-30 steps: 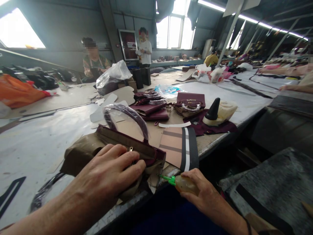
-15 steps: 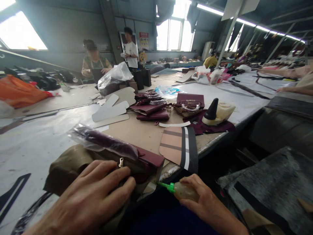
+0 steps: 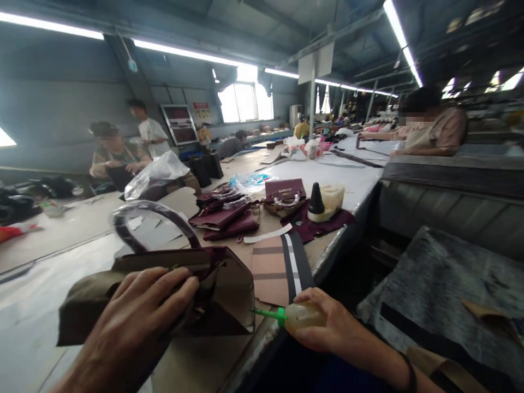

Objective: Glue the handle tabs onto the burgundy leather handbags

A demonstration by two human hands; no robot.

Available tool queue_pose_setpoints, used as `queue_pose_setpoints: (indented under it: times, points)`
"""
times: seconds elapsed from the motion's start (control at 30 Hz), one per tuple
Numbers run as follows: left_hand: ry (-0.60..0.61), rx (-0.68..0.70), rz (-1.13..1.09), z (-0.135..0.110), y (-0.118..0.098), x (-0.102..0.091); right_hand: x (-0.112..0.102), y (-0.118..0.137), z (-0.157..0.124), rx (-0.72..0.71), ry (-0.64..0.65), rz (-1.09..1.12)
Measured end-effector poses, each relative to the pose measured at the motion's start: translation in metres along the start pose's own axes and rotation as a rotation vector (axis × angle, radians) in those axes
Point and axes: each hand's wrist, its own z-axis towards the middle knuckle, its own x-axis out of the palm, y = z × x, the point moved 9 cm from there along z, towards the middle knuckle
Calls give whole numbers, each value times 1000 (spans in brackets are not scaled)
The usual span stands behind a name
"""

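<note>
My left hand lies on a maroon handbag with a plastic-wrapped handle, fingers spread over its top and gripping it at the table's near edge. The bag stands tilted, its end panel facing me, an olive dust cloth under it. My right hand is closed round a small glue bottle with a green nozzle, whose tip points at the bag's lower right corner, almost touching.
A striped pattern piece lies beside the bag. Further back are stacked maroon bags, a black cone on a pale form and plastic bags. Other people sit at far tables. A grey mat lies at right below the table edge.
The view has tilted up. My left hand has raised the bag from lying flat so that it stands more upright with its handle arched; the bottle stays pointed at its corner.
</note>
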Motion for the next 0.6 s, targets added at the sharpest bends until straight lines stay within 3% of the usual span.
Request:
queue_pose_setpoints:
  times: [0.17, 0.3, 0.4, 0.5, 0.6]
  points:
    - [-1, 46, 9, 42, 27, 20, -22, -1, 23, -45, -98, 88]
    - [-45, 121, 67, 65, 20, 35, -45, -9, 37, -38, -180, 82]
    - [-113, 195, 40, 61, -3, 50, -58, -18, 41, -28, -221, -6]
    - [-109, 257, 31, 41, -27, 68, -59, -30, 39, 1, -206, -57]
    - [-76, 219, 38, 22, -38, 77, -57, -38, 37, 26, -180, -88]
